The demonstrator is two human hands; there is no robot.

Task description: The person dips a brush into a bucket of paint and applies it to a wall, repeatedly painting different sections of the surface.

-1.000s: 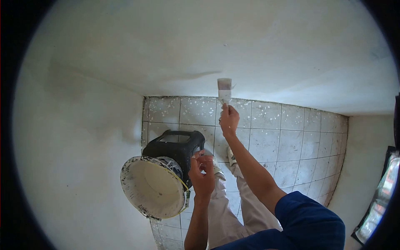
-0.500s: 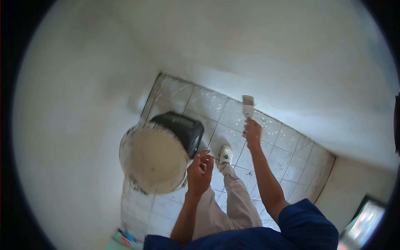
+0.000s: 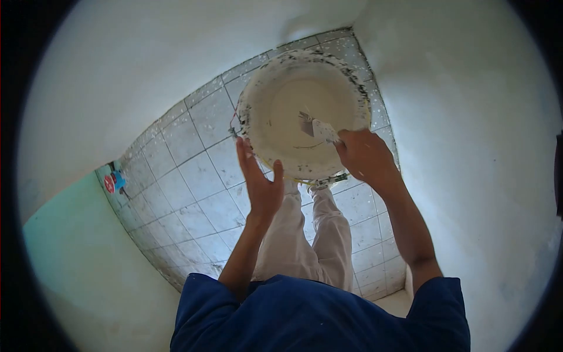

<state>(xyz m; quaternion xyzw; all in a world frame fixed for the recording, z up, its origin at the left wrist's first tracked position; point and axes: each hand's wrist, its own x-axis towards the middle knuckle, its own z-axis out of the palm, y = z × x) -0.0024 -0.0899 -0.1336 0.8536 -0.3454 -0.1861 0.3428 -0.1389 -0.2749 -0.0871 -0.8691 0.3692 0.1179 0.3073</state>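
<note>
Paint-blotched bucket [image 3: 355, 79], matt cloth shirt [image 3: 316, 320]

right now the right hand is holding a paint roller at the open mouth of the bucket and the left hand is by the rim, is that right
Not quite: the tool is a brush, not a roller, as the head view shows. The right hand does hold it at the mouth of the bucket, with the left hand by the rim.

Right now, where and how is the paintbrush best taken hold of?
Grip the paintbrush by its handle, probably from the right and above: the bristles face left over the bucket, while the handle slants toward the right hand.
</note>
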